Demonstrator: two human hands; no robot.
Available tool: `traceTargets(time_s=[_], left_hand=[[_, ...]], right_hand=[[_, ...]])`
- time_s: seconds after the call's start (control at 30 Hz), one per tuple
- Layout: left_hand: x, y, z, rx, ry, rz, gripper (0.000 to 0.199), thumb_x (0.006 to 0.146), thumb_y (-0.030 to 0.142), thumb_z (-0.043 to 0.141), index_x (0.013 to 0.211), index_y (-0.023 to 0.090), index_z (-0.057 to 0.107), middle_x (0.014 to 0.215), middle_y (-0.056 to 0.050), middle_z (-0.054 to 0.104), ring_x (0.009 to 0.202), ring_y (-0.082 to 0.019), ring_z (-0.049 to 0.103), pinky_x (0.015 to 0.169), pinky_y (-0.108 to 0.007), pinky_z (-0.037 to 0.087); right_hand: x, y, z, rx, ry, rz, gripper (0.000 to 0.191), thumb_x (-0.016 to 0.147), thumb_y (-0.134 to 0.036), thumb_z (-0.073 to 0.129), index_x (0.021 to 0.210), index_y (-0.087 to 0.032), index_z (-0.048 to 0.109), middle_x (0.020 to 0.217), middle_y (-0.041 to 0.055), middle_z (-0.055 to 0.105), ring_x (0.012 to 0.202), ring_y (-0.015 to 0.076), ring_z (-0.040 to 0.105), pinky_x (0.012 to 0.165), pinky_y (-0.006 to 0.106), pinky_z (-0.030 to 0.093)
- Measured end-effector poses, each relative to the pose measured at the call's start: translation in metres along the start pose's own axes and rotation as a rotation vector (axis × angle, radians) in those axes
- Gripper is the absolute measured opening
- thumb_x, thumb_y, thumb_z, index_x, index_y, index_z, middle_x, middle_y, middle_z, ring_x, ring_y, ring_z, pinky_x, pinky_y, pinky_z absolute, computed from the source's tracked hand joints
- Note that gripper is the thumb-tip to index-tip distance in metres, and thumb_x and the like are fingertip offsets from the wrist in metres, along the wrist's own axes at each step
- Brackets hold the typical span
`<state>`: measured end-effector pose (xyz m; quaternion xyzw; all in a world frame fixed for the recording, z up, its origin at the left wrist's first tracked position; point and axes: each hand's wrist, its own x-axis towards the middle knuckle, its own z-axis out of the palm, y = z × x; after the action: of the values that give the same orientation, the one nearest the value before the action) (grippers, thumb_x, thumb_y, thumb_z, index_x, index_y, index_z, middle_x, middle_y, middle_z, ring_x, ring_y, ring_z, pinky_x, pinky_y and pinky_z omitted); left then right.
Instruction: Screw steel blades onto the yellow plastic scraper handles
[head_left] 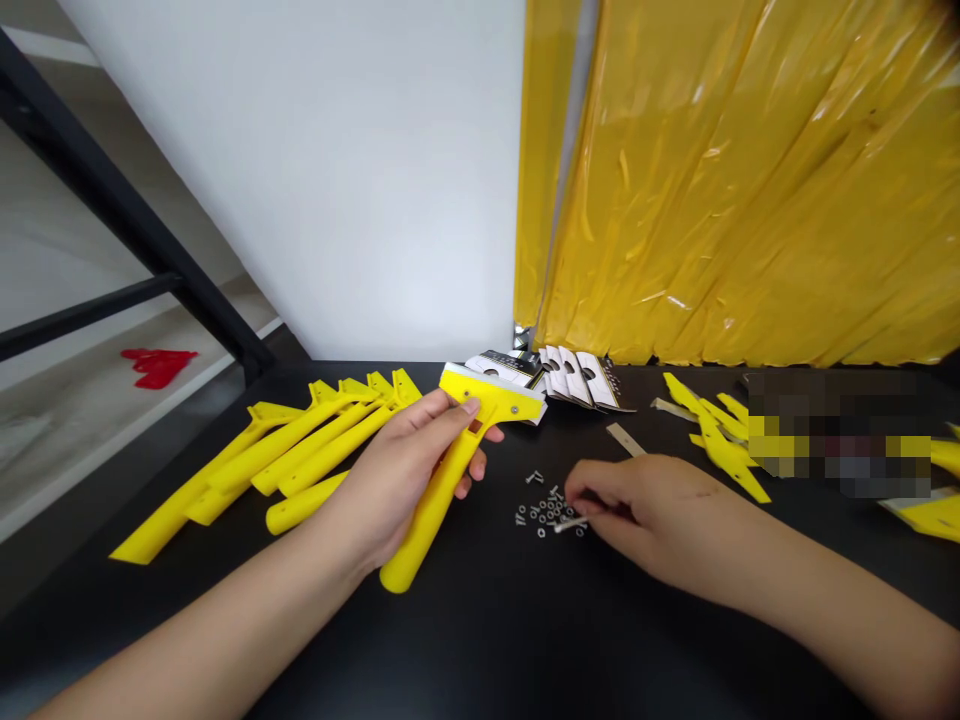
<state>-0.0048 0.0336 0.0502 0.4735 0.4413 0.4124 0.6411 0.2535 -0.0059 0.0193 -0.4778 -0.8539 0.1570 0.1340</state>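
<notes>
**— What do we make of the left hand (pixel 394 480)?**

— We see it closed firmly around the handle of a yellow plastic scraper (pixel 442 510), held just above the black table (pixel 480 650) with its wide head pointing toward the back.

**— And the right hand (pixel 645 520)?**

— It's a narrow pinch. We think the fingertips hold a small silver screw (pixel 571 524), though it's too small for us to be sure. They sit right over a loose scatter of steel nuts and washers (pixel 547 515) on the tabletop, between the two hands.

**— Do we have any containers?**

— The nearest we get are white card sleeves (pixel 577 380), standing in a row behind the scraper head. We can't tell whether anything is inside them.

**— What else is on the table?**

— To the left, yellow scraper handles (pixel 300 450) lie fanned out side by side. To the right are more yellow plastic parts (pixel 720 440) and a tan strip (pixel 626 438), and beyond them a blurred patch (pixel 832 435) hides whatever is there. Yellow plastic sheeting (pixel 735 180) hangs behind the table, and a red piece (pixel 157 365) lies on a pale surface below the left side.
</notes>
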Motion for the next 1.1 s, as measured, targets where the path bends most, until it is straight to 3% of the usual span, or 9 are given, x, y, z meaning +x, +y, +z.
traceTargets(time_s=[0.1, 0.5, 0.83, 0.97, 1.1], left_hand=[[-0.002, 0.001, 0.001, -0.008, -0.009, -0.006, 0.023, 0.095, 0.039, 0.07, 0.097, 0.018, 0.06, 0.095, -0.008, 0.073, 0.062, -0.012, 0.061, 0.05, -0.023, 0.048], [-0.004, -0.001, 0.001, -0.027, -0.036, 0.003, 0.022, 0.098, 0.038, 0.067, 0.1, 0.018, 0.06, 0.101, -0.009, 0.076, 0.063, -0.012, 0.064, 0.051, -0.022, 0.049], [-0.003, -0.002, 0.002, -0.033, -0.01, 0.025, 0.019, 0.1, 0.036, 0.063, 0.101, 0.018, 0.058, 0.105, -0.011, 0.076, 0.068, -0.016, 0.07, 0.049, -0.022, 0.048], [-0.001, -0.004, 0.0, 0.03, -0.031, 0.032, 0.025, 0.098, 0.041, 0.068, 0.097, 0.017, 0.063, 0.09, -0.007, 0.073, 0.069, -0.014, 0.065, 0.053, -0.021, 0.05], [-0.003, -0.004, 0.0, 0.06, -0.062, 0.016, 0.026, 0.096, 0.043, 0.07, 0.09, 0.018, 0.063, 0.074, -0.003, 0.068, 0.065, -0.014, 0.063, 0.053, -0.021, 0.05]], right_hand=[[-0.003, -0.007, -0.002, -0.068, -0.093, -0.028, 0.015, 0.089, -0.014, 0.063, 0.086, -0.028, 0.063, 0.067, -0.0066, 0.062, 0.062, 0.0152, 0.057, 0.058, 0.028, 0.032], [-0.008, -0.015, 0.007, -0.272, -0.22, 0.009, 0.009, 0.093, -0.018, 0.058, 0.092, -0.026, 0.058, 0.077, -0.0009, 0.069, 0.069, 0.0227, 0.066, 0.059, 0.033, 0.025], [-0.003, -0.014, 0.011, -0.266, -0.234, 0.038, 0.011, 0.088, -0.014, 0.061, 0.091, -0.025, 0.059, 0.075, 0.0, 0.068, 0.066, 0.022, 0.063, 0.06, 0.032, 0.023], [-0.003, -0.014, 0.006, -0.14, -0.183, 0.029, 0.013, 0.085, -0.012, 0.061, 0.086, -0.024, 0.058, 0.072, -0.0023, 0.063, 0.064, 0.0178, 0.055, 0.061, 0.031, 0.025], [-0.003, -0.008, -0.01, 0.372, -0.087, 0.133, 0.009, 0.094, -0.021, 0.06, 0.085, -0.024, 0.061, 0.067, -0.0052, 0.053, 0.061, 0.0129, 0.046, 0.058, 0.026, 0.031]])
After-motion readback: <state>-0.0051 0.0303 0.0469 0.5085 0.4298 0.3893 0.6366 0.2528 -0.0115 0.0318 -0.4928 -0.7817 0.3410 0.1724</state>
